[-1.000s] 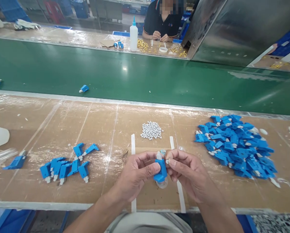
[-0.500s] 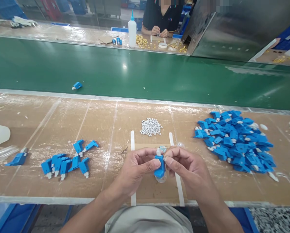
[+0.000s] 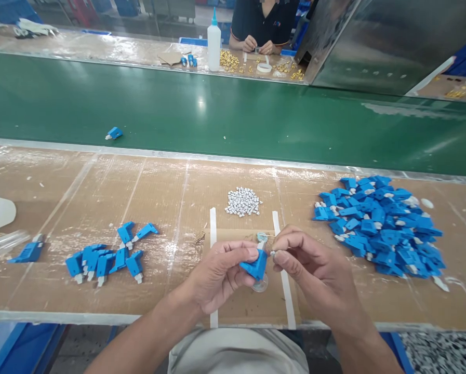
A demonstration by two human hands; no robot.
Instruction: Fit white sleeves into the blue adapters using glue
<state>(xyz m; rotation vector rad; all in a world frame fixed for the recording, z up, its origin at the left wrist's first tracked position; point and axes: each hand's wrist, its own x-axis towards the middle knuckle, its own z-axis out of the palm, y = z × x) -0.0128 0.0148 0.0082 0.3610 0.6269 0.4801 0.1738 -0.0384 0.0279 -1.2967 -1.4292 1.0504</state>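
My left hand (image 3: 227, 270) grips a blue plastic part (image 3: 257, 266) between thumb and fingers, its whitish tip pointing up and away from me. My right hand (image 3: 308, 262) is just to the right of it, thumb and forefinger pinched on a small whitish piece (image 3: 273, 254). A narrow gap separates that piece from the blue part. Beyond my hands lies a heap of small grey-white pieces (image 3: 243, 201). Under the blue part, a clear round dish (image 3: 260, 283) is partly hidden. A light-blue round item (image 3: 261, 237) with a thin stick shows behind my fingers.
A large pile of blue parts (image 3: 378, 223) lies to the right, a smaller group (image 3: 104, 259) to the left. White tape strips (image 3: 288, 298) flank my work spot. Across the green conveyor belt (image 3: 201, 114), another person (image 3: 262, 26) works beside a white bottle (image 3: 214, 47).
The blue part has tilted in my left hand. My right hand has drawn slightly right, away from it, with the small piece showing. On the belt, the lone blue part has shifted left.
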